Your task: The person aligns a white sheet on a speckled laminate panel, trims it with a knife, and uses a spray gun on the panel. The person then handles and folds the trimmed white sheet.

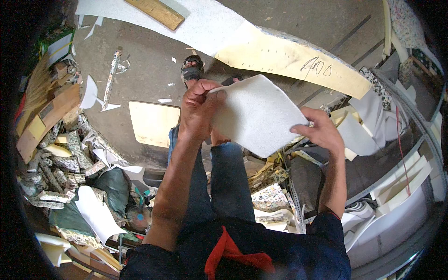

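A pale grey-white sheet (259,114), thin and roughly four-sided, hangs in the air in front of me between both hands. My left hand (199,107) pinches its left corner, with the thumb on top and the fingers curled behind. At the right corner my right hand (319,128) grips the edge between thumb and fingers. Below and to the left of the sheet, a cream-coloured board (154,123) with rounded corners lies on the floor.
A long foam strip (280,56) with handwritten marks stretches across the floor ahead, a wooden plank (158,13) on it. Speckled foam offcuts (60,170) pile up at left beside a straw broom (38,86). A metal-edged rack (410,112) with foam pieces stands at right.
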Demonstrator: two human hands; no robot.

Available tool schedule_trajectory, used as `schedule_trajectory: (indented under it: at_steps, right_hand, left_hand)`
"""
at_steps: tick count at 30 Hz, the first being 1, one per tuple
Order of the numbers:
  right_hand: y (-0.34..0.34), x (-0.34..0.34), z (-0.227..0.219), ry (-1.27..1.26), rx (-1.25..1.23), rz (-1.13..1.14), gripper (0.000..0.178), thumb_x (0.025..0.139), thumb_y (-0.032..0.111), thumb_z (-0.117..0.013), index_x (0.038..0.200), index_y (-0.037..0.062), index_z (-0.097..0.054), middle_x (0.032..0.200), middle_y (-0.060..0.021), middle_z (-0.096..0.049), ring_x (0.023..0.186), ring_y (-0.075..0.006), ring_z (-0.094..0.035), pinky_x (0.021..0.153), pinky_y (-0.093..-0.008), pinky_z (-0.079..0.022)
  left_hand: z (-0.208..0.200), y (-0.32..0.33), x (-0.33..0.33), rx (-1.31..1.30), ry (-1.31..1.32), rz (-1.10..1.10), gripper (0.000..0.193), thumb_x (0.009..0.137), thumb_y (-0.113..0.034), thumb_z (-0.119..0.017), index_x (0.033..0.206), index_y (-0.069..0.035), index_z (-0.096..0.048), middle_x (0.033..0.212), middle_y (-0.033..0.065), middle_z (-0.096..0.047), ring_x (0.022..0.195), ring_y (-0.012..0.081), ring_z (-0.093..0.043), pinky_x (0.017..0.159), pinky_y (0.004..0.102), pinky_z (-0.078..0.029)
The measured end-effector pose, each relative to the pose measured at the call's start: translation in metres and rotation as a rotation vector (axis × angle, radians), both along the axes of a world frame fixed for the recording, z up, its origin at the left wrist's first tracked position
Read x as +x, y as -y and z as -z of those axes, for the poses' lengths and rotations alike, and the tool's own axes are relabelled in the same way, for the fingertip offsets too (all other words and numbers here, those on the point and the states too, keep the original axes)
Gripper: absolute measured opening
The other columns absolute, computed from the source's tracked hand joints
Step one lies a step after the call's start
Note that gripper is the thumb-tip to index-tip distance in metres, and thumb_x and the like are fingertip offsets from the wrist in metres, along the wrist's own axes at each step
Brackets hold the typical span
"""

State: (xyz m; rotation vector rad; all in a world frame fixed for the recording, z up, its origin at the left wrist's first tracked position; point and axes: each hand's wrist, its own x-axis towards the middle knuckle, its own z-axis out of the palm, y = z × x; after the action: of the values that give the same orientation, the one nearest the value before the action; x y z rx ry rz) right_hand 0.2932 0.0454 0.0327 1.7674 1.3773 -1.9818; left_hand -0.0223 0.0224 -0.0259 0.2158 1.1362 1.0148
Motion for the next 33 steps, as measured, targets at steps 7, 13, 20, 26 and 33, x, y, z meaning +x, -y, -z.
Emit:
schedule_trajectory:
  at_steps: [7, 13, 20, 26, 33]
  right_hand:
    - [-0.022, 0.057, -0.032, 0.171, 0.073, -0.039, 0.018, 0.084, 0.016, -0.075, 0.086, 0.0006, -0.066, 0.073, -0.0036, -0.061, 0.069, -0.0112, -0.056, 0.06, -0.0303, -0.045]
    - [-0.053, 0.097, -0.028, 0.323, 0.205, -0.017, 0.022, 0.092, 0.02, -0.066, 0.084, 0.0004, -0.06, 0.066, -0.0039, -0.053, 0.065, -0.0119, -0.05, 0.059, -0.0315, -0.043]
    - [-0.077, 0.108, -0.01, 0.477, 0.371, -0.213, 0.027, 0.097, 0.026, -0.062, 0.09, 0.0001, -0.058, 0.07, -0.0041, -0.051, 0.066, -0.0125, -0.048, 0.062, -0.0302, -0.042]
    - [-0.085, 0.094, -0.005, 0.571, 0.487, -0.276, 0.028, 0.092, 0.027, -0.068, 0.087, -0.0002, -0.063, 0.067, -0.0069, -0.055, 0.062, -0.0147, -0.051, 0.06, -0.032, -0.044]
    - [-0.09, 0.086, 0.006, 0.512, 0.617, -0.256, 0.029, 0.086, 0.026, -0.074, 0.084, -0.0014, -0.065, 0.064, -0.0144, -0.058, 0.057, -0.024, -0.054, 0.058, -0.0367, -0.045]
  left_hand:
    - [0.021, -0.01, 0.011, 0.004, -0.199, -0.066, 0.006, 0.091, -0.003, -0.07, 0.097, -0.003, -0.067, 0.089, 0.0037, -0.071, 0.078, 0.0077, -0.064, 0.069, 0.024, -0.052]
    - [0.031, -0.018, 0.025, 0.043, -0.32, -0.019, 0.01, 0.091, -0.007, -0.072, 0.097, -0.001, -0.067, 0.089, 0.0034, -0.07, 0.077, 0.0057, -0.062, 0.067, 0.0212, -0.051]
    - [0.034, -0.026, 0.034, 0.004, -0.396, 0.046, 0.012, 0.091, -0.008, -0.071, 0.098, 0.001, -0.067, 0.088, 0.0018, -0.068, 0.076, 0.0045, -0.06, 0.065, 0.0194, -0.049]
    - [0.037, -0.027, 0.027, -0.029, -0.554, 0.052, 0.015, 0.09, -0.011, -0.073, 0.097, 0.0, -0.066, 0.082, 0.0015, -0.066, 0.073, 0.0044, -0.057, 0.062, 0.0195, -0.047]
    - [0.043, -0.032, 0.019, -0.007, -0.604, 0.026, 0.018, 0.089, -0.014, -0.075, 0.093, -0.001, -0.063, 0.079, 0.0011, -0.064, 0.072, 0.0062, -0.056, 0.064, 0.0225, -0.047]
